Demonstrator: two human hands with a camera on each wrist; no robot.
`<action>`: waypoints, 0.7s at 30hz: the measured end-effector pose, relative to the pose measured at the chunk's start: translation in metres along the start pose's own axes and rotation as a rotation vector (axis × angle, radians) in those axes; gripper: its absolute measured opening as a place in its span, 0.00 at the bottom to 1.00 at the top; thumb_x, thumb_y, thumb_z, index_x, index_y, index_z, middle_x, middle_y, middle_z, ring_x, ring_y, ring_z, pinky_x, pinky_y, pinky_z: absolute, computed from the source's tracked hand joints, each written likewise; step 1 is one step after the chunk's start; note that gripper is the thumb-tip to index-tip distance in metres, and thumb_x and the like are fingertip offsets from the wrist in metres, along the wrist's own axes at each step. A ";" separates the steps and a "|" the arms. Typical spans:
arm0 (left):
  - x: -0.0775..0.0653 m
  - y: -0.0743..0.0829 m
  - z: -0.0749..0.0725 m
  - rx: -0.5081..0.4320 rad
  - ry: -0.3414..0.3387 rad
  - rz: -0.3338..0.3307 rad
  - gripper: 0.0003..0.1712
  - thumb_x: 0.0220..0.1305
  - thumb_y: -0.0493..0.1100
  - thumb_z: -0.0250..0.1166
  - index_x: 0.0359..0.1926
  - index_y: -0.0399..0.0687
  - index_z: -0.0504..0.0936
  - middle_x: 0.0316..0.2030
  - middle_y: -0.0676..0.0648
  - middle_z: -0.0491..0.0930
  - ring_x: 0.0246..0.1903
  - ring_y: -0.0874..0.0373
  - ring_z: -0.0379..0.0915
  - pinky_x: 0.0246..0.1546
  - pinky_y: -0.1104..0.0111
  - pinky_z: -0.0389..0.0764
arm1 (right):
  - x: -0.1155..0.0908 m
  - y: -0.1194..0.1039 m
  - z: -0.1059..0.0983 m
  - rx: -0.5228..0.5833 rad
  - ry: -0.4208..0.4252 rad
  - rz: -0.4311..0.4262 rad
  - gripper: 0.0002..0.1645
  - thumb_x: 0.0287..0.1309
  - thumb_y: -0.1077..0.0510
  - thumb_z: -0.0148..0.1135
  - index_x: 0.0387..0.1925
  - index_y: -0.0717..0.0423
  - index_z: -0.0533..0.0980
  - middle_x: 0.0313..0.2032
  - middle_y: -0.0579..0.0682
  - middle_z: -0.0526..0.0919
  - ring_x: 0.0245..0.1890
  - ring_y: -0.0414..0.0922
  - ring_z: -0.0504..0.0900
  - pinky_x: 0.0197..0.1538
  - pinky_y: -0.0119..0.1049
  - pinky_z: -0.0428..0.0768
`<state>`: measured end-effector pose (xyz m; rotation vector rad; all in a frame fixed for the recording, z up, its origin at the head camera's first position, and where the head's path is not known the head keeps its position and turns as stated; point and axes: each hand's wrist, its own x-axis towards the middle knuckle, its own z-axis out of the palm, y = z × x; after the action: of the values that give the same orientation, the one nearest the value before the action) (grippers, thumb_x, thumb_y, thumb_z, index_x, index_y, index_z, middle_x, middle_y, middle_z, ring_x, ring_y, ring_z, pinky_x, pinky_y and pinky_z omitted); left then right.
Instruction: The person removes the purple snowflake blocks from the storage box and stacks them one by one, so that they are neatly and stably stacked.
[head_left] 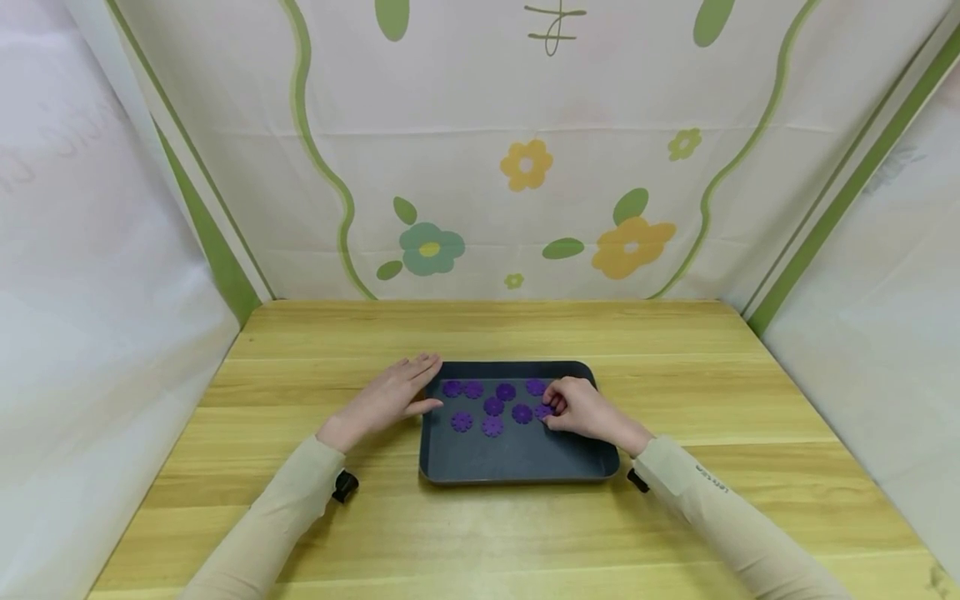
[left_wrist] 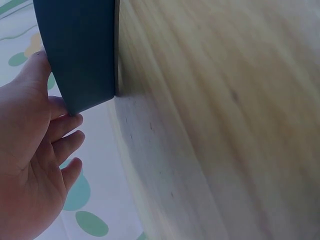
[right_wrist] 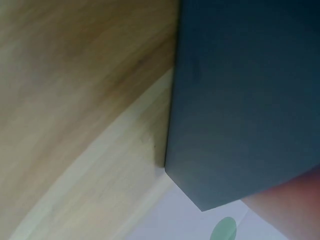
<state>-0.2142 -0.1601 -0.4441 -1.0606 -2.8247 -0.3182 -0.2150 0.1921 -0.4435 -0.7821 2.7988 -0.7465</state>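
A dark grey tray [head_left: 517, 462] on the table holds several purple snowflake discs [head_left: 492, 426], flat and notched round the edge, loosely spread over its back half. My left hand [head_left: 392, 393] rests at the tray's back left corner, fingers extended along the rim and thumb over the edge. In the left wrist view the fingertips of that hand [left_wrist: 35, 145] touch the tray's outer wall [left_wrist: 80, 55]. Inside the right side, my right hand [head_left: 588, 410] pinches a purple disc [head_left: 543, 412] between thumb and fingers. The tray wall [right_wrist: 240, 110] hides most of this hand in the right wrist view.
The tray stands near the middle of a wooden table [head_left: 480, 533]. Behind the table hangs a white curtain [head_left: 465, 100] printed with flowers and leaves. White cloth sides [head_left: 97, 292] close in the left and right.
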 end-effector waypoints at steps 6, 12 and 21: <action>0.000 0.000 -0.001 0.005 0.001 -0.002 0.41 0.70 0.58 0.59 0.73 0.38 0.63 0.72 0.38 0.65 0.72 0.44 0.61 0.73 0.48 0.64 | 0.001 -0.001 0.000 -0.015 0.008 -0.004 0.14 0.49 0.59 0.74 0.37 0.61 0.82 0.33 0.51 0.84 0.31 0.40 0.80 0.37 0.28 0.82; -0.001 0.000 -0.001 0.009 0.010 0.002 0.41 0.69 0.58 0.60 0.73 0.37 0.64 0.71 0.37 0.65 0.72 0.43 0.62 0.73 0.49 0.65 | 0.001 -0.002 0.000 -0.030 0.008 -0.016 0.14 0.49 0.58 0.75 0.37 0.60 0.82 0.32 0.49 0.84 0.31 0.38 0.79 0.36 0.26 0.80; -0.001 0.000 0.001 -0.006 0.005 -0.005 0.41 0.69 0.58 0.60 0.73 0.38 0.63 0.72 0.38 0.65 0.72 0.44 0.61 0.73 0.49 0.64 | 0.000 -0.004 0.001 -0.036 0.020 -0.025 0.14 0.48 0.58 0.75 0.36 0.61 0.82 0.32 0.49 0.84 0.30 0.39 0.79 0.35 0.25 0.80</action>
<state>-0.2135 -0.1604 -0.4454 -1.0525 -2.8246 -0.3297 -0.2125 0.1886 -0.4419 -0.8219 2.8330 -0.7138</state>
